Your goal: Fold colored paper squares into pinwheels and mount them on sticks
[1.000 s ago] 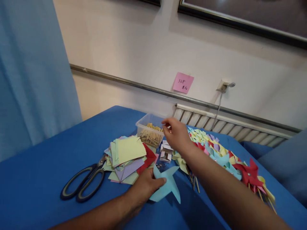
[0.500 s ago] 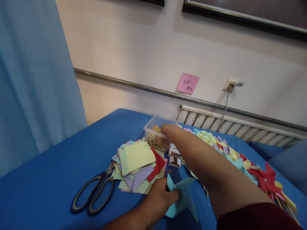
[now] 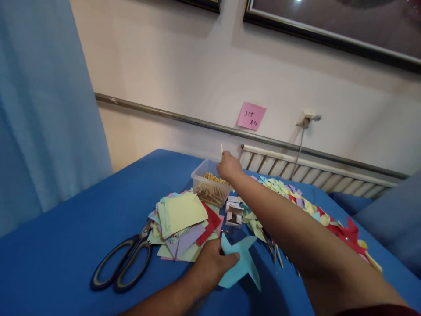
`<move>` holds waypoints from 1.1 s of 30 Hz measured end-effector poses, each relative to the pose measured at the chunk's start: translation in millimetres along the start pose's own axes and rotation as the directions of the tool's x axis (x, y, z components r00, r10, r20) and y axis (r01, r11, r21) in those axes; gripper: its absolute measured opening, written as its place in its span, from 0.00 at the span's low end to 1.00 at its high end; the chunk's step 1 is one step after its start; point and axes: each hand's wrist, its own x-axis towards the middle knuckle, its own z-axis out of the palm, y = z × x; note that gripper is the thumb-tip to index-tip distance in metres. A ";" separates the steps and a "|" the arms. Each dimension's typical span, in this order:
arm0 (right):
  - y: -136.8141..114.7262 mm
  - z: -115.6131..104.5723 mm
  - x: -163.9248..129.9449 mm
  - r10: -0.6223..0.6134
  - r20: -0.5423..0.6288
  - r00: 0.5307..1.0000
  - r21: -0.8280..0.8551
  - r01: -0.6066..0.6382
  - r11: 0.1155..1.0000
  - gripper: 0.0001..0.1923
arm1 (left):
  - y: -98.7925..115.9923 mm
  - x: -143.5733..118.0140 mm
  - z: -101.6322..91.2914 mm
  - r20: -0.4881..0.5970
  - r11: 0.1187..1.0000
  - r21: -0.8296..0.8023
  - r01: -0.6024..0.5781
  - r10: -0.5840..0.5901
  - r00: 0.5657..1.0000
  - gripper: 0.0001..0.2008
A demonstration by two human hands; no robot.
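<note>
Right hand point(image 3: 228, 166), grip pinched on an upright wooden stick point(image 3: 222, 149) above the clear tub point(image 3: 210, 188); left hand point(image 3: 210, 265), nearer than the tub, pins the blue pinwheel point(image 3: 240, 263) flat.

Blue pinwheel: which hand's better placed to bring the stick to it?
Right. The right hand is above the clear tub of sticks and pinches a thin wooden stick, while the left hand is occupied pressing the blue pinwheel onto the blue cloth.
</note>
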 end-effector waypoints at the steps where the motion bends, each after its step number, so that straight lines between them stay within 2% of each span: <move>1: 3.5 -6.4 -15.6 -0.008 -0.045 0.999 0.049 0.010 0.999 0.17 | 1.5 -0.5 -0.6 -0.013 1.000 -0.009 -0.010 0.010 1.000 0.08; 3: 14.0 -13.7 -59.8 -0.043 -0.124 0.991 0.169 0.063 0.984 0.18 | 5.8 -2.0 -1.6 -0.064 0.999 -0.010 -0.036 0.035 0.997 0.09; 4: 20.7 -13.8 -86.9 -0.060 -0.198 0.978 0.375 0.132 0.918 0.18 | 8.2 -2.9 -1.9 -0.092 0.999 -0.014 -0.047 0.046 0.995 0.10; 5: 28.1 -11.4 -115.7 -0.064 -0.219 0.974 0.546 0.177 0.819 0.17 | 10.6 -3.7 -2.3 -0.127 0.999 -0.012 -0.052 0.050 0.991 0.10; 7: 43.4 -0.5 -171.1 -0.038 -0.161 0.986 0.759 0.148 0.635 0.16 | 14.9 -4.5 -2.9 -0.159 0.996 -0.026 -0.080 0.075 0.984 0.12; 8: 50.5 6.7 -194.6 -0.034 -0.094 0.995 0.809 0.096 0.580 0.15 | 16.6 -4.5 -3.1 -0.188 0.996 -0.011 -0.093 0.089 0.978 0.12; 11: 65.8 26.6 -238.2 -0.013 0.068 0.998 0.855 -0.051 0.516 0.14 | 19.9 -3.2 -2.1 -0.251 0.989 0.054 -0.139 0.149 0.957 0.12; 15: 70.7 38.4 -244.7 -0.012 0.216 0.976 0.906 -0.195 0.376 0.19 | 21.7 -1.1 3.5 -0.269 0.988 0.085 -0.130 0.148 0.952 0.13; 18: 70.4 43.2 -237.8 0.029 0.274 0.961 0.930 -0.272 0.249 0.23 | 21.5 -0.1 7.1 -0.266 0.989 0.100 -0.110 0.133 0.955 0.14; 21: 72.5 51.4 -233.9 0.026 0.343 0.939 0.923 -0.342 0.174 0.25 | 20.1 1.1 6.7 -0.261 0.989 0.112 -0.096 0.123 0.957 0.14; 24: 76.4 60.3 -232.6 -0.004 0.393 0.920 0.910 -0.388 0.149 0.26 | 18.5 2.4 4.4 -0.260 0.991 0.110 -0.077 0.103 0.960 0.14; 33: 79.8 66.1 -234.3 -0.053 0.414 0.909 0.897 -0.397 0.196 0.25 | 17.6 -1.0 6.1 -0.272 0.994 0.106 -0.035 0.062 0.960 0.13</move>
